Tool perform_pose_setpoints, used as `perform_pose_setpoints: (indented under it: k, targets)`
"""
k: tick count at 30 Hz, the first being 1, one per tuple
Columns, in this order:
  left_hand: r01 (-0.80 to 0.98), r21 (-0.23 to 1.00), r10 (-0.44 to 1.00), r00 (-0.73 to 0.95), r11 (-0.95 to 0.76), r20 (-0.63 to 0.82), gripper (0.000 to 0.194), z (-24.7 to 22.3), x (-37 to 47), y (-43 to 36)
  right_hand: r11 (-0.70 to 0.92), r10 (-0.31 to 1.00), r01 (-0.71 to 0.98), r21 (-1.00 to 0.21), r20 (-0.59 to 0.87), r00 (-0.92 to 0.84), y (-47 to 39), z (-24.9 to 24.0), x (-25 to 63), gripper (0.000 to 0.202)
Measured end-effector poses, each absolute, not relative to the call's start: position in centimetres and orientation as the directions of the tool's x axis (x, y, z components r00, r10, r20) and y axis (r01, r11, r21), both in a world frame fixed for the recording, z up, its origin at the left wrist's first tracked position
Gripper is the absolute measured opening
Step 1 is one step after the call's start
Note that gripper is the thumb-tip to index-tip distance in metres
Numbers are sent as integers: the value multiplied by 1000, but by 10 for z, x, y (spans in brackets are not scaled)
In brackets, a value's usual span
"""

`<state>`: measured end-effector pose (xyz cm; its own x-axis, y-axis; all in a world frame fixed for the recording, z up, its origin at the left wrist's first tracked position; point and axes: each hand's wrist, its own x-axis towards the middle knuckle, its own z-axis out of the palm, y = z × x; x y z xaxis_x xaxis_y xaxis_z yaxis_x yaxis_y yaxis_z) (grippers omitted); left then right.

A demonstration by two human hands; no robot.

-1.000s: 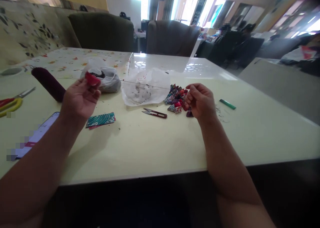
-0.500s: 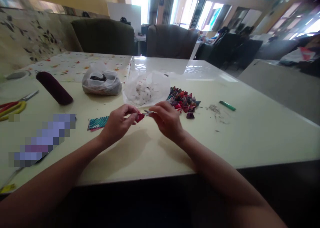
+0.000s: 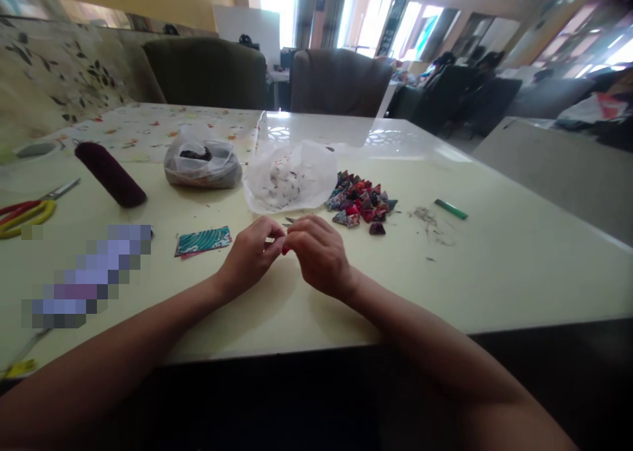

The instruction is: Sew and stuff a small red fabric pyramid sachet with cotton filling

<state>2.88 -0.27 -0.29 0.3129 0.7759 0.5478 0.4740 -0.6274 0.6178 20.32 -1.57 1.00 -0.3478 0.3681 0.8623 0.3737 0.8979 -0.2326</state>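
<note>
Close together above the table, my left hand [image 3: 253, 253] and my right hand [image 3: 321, 252] meet at the fingertips. Between them shows a bit of a small red fabric piece [image 3: 285, 249], mostly covered by the fingers. My left fingers pinch it, and the right fingertips touch it. Two pointed metal tips of what look like small thread snips [image 3: 289, 221] stick out behind my right fingers; their handle is hidden in that closed hand. Left of my left hand lie flat patterned cloth pieces, teal [image 3: 202, 240] over pink. Beyond my right hand is a pile of small folded fabric triangles [image 3: 363, 200].
A white plastic bag with white stuffing [image 3: 289, 180] lies beyond my hands, beside another filled bag [image 3: 202, 167]. At left are a dark maroon roll [image 3: 111, 174], scissors [image 3: 30, 217] and a blurred-out item [image 3: 91, 276]. Loose threads [image 3: 432, 223] and a green stick-like object [image 3: 451, 208] lie right.
My right hand has moved left and down against my left fingertips, covering most of the red piece. The snips' tips now point out behind my fingers. My left hand has shifted slightly right.
</note>
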Motion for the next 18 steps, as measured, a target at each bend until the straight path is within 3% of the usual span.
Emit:
perform_pose_setpoints:
  k: [3, 4, 6, 10, 15, 18]
  targets:
    - [497, 646, 805, 221, -579, 551, 8, -4, 22, 5, 737, 676, 129, -664, 726, -127, -19, 27, 216, 11]
    - [504, 651, 807, 181, -567, 562, 8, -4, 18, 10, 647, 762, 39, -762, 643, -77, -17, 33, 225, 13]
    - [507, 661, 801, 108, -554, 588, 7, -6, 9, 20, 527, 849, -102, -844, 527, 24, -6, 44, 250, 18]
    - [540, 661, 785, -2, -521, 620, 7, -9, -9, 40, 502, 854, -314, -806, 403, 329, 22, 63, 312, 18]
    - [603, 633, 746, -93, -485, 659, 7, -8, -23, 55, 671, 634, -253, -697, 362, 684, 33, 72, 367, 36]
    - [624, 615, 727, -107, -482, 679, 7, -6, -28, 58, 752, 437, -102, -651, 377, 817, 34, 68, 384, 40]
